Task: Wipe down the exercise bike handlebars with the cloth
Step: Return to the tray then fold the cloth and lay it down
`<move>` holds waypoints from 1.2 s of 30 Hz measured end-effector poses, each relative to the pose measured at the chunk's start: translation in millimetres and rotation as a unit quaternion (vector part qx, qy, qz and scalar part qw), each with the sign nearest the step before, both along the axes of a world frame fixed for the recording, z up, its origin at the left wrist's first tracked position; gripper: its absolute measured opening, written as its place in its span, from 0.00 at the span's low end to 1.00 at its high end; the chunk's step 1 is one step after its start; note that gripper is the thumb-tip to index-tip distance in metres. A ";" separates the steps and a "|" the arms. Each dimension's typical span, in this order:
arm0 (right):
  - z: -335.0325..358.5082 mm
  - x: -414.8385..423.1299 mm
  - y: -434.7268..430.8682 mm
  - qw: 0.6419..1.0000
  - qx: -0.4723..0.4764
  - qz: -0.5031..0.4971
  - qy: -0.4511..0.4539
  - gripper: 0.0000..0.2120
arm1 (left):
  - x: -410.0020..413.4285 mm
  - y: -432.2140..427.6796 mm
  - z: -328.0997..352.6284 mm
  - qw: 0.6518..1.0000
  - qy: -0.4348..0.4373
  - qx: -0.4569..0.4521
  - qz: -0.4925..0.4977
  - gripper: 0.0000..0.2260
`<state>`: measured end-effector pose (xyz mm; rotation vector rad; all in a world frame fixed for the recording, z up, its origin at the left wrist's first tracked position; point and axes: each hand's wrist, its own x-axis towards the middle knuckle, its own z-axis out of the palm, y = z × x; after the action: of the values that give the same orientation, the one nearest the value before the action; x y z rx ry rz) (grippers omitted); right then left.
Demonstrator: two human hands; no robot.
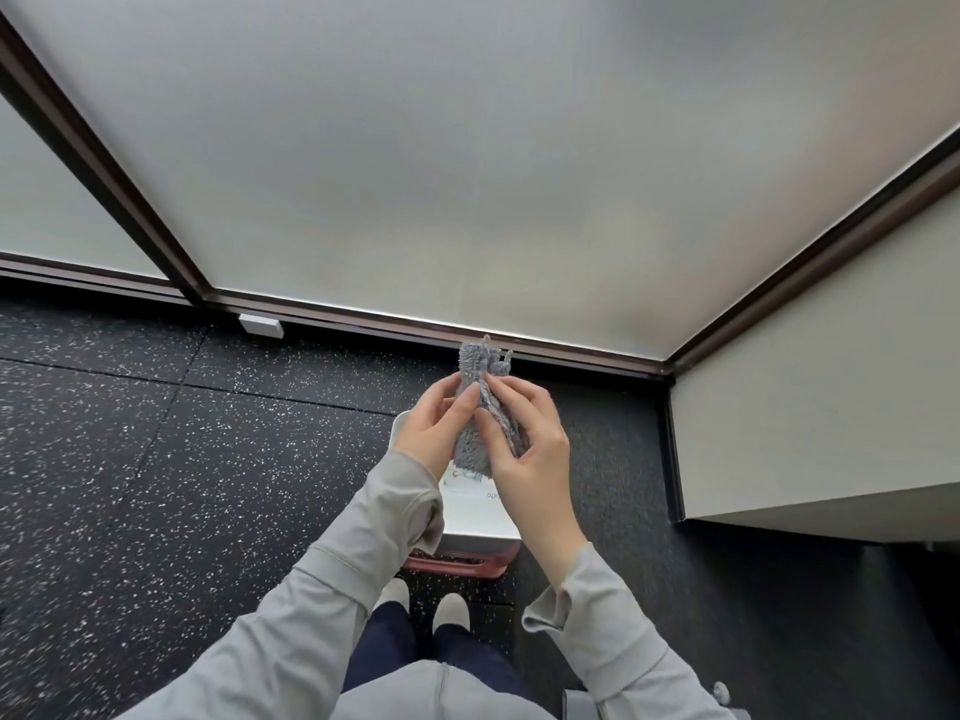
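Note:
A grey fluffy cloth [475, 363] is bunched upright between both my hands, in front of my chest. My left hand [436, 428] pinches its left side with thumb and fingers. My right hand [530, 439] grips its right side, with the fingers curled over the fabric. The cloth's top edge sticks up above my fingers. No exercise bike or handlebars appear in the head view.
A white box [478, 517] rests on a pink stool or basket [462, 561] just below my hands, in front of my feet. A black speckled rubber floor [156, 459] spreads to the left. Frosted glass panels [467, 148] with dark frames stand ahead. A white wall ledge [831, 433] juts out on the right.

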<state>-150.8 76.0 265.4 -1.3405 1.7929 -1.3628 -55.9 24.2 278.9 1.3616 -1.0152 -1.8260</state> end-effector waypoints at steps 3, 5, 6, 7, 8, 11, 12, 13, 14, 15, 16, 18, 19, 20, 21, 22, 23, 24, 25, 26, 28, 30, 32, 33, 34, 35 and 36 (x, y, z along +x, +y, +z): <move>1.3 1.1 -1.6 1.000 0.001 0.008 -0.016 0.14 | 1.8 -2.4 -0.4 1.000 0.023 -0.002 0.013 0.15; 1.8 0.8 -1.4 0.999 0.006 0.007 -0.033 0.14 | 3.0 -3.4 -2.0 0.999 0.037 -0.005 0.017 0.14; 2.2 0.8 -0.7 0.999 0.009 0.006 -0.044 0.14 | 3.6 -3.7 -3.5 0.999 0.043 -0.006 0.015 0.13; 2.4 0.7 0.3 0.998 0.012 0.005 -0.055 0.14 | 4.5 -3.6 -4.6 0.999 0.044 -0.005 0.012 0.13; 2.6 0.1 1.0 0.998 0.016 0.002 -0.069 0.14 | 5.3 -3.6 -5.3 0.999 0.045 -0.003 0.009 0.12; 4.3 -3.1 2.6 0.994 0.030 -0.007 -0.105 0.14 | 5.0 -5.6 -9.1 0.999 0.045 0.017 0.001 0.11; 5.3 -4.4 3.0 0.993 0.032 -0.010 -0.114 0.14 | 4.3 -6.7 -9.7 0.999 0.038 0.028 -0.002 0.11; 6.2 -6.0 3.4 0.992 0.031 -0.015 -0.117 0.14 | 3.1 -8.0 -10.4 0.998 0.035 0.044 -0.002 0.10; 7.0 -7.8 4.2 0.993 0.029 -0.022 -0.115 0.14 | 2.0 -9.2 -10.6 0.997 0.041 0.068 0.001 0.08; 7.6 -9.7 4.9 0.993 0.026 -0.030 -0.108 0.14 | 1.2 -10.3 -10.0 0.994 0.054 0.096 0.004 0.07; 8.0 -11.6 5.4 0.994 0.024 -0.038 -0.102 0.14 | 0.7 -11.4 -9.5 0.990 0.069 0.122 0.006 0.07; 8.1 -16.5 6.1 0.994 0.022 -0.053 -0.097 0.14 | 1.8 -12.0 -9.5 0.985 0.097 0.145 0.002 0.08; 8.0 -18.9 6.4 0.994 0.017 -0.059 -0.095 0.14 | 2.3 -12.3 -9.7 0.985 0.101 0.143 -0.004 0.09; 7.8 -21.3 6.8 0.993 0.010 -0.064 -0.095 0.14 | 2.5 -12.3 -10.0 0.986 0.096 0.133 -0.012 0.10; 6.9 -23.6 7.4 0.993 0.002 -0.067 -0.095 0.14 | 1.7 -12.0 -10.4 0.990 0.087 0.113 -0.018 0.08; 5.7 -25.5 8.3 0.993 -0.002 -0.070 -0.097 0.13 | 1.0 -11.4 -10.2 0.993 0.077 0.090 -0.023 0.05; 3.8 -27.4 9.5 0.992 -0.003 -0.074 -0.099 0.13 | -0.6 -11.0 -10.6 0.995 0.067 0.072 -0.026 0.03; 1.2 -28.7 11.2 0.991 0.003 -0.081 -0.105 0.14 | -1.7 -11.0 -11.1 0.996 0.060 0.064 -0.024 0.05; -2.1 -29.5 13.1 0.988 0.015 -0.094 -0.119 0.14 | -2.2 -11.0 -11.5 0.996 0.055 0.062 -0.023 0.06; -5.8 -30.2 15.0 0.983 0.036 -0.113 -0.140 0.15 | -2.2 -10.9 -12.1 0.997 0.051 0.060 -0.023 0.06; -12.0 -32.6 17.5 0.966 0.089 -0.147 -0.193 0.14 | -0.6 -10.4 -13.4 0.996 0.053 0.061 -0.031 0.08; -14.6 -39.0 17.6 0.935 0.148 -0.143 -0.290 0.12 | 1.2 -10.0 -12.2 0.994 0.073 0.067 -0.044 0.11; -13.1 -45.6 16.0 0.883 0.195 -0.091 -0.417 0.12 | 2.8 -10.1 -11.7 0.991 0.088 0.077 -0.059 0.12; -12.0 -48.5 15.0 0.858 0.218 -0.067 -0.460 0.17 | 3.3 -10.7 -11.5 0.990 0.093 0.081 -0.066 0.13; -10.6 -50.7 13.6 0.838 0.238 -0.052 -0.488 0.21 | 3.7 -11.6 -11.8 0.989 0.099 0.083 -0.073 0.13; -9.9 -52.3 11.6 0.822 0.256 -0.045 -0.507 0.24 | 4.0 -12.2 -12.8 0.987 0.109 0.084 -0.078 0.13; -10.1 -53.2 9.7 0.808 0.271 -0.044 -0.522 0.26 | 4.2 -13.0 -14.1 0.986 0.120 0.084 -0.082 0.14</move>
<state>-204.0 85.7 255.3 -0.0862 1.2586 -1.1207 -51.7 11.2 264.8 1.1443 -0.8846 -2.1801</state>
